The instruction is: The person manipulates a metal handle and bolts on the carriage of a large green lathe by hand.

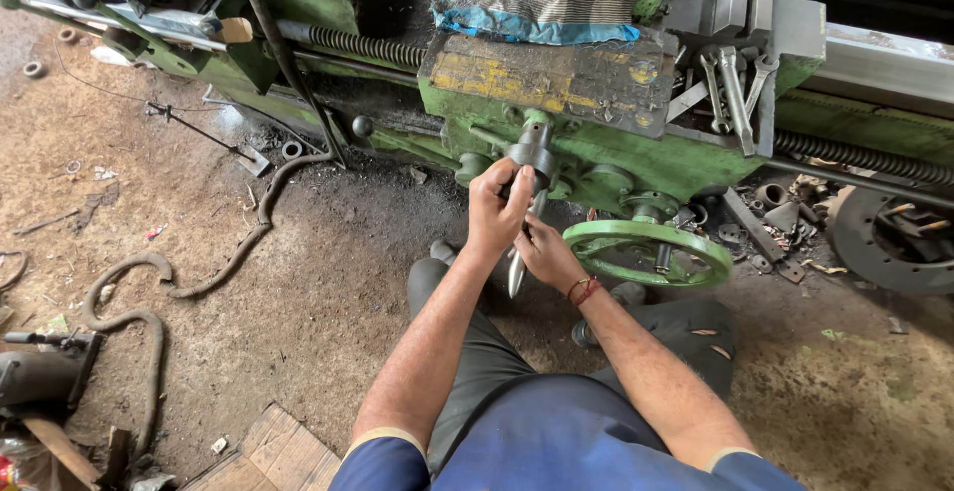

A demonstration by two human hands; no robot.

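I am crouched in front of a green lathe [596,158], and both my hands are on a grey metal lever handle [532,168] that sticks out of the front face of its carriage. The handle is a worn steel piece: a thick round hub at the top, near the carriage's lower edge, and a slimmer polished shaft tapering to a rounded tip below. Its long axis runs nearly up and down, the tip pointing down toward my knees and the dirt floor [248,282]. My left hand [494,215] is wrapped around the upper part just under the hub, fingers [517,181] curled closed against the metal. My right hand [545,250] sits lower and to the right, fingers pressed together around the shaft, a red thread band [584,290] at that wrist; the shiny tip shows below, between the two hands. Just right of the handle is a green handwheel [646,250], and several spanners [735,83] lie on the carriage's top right corner.
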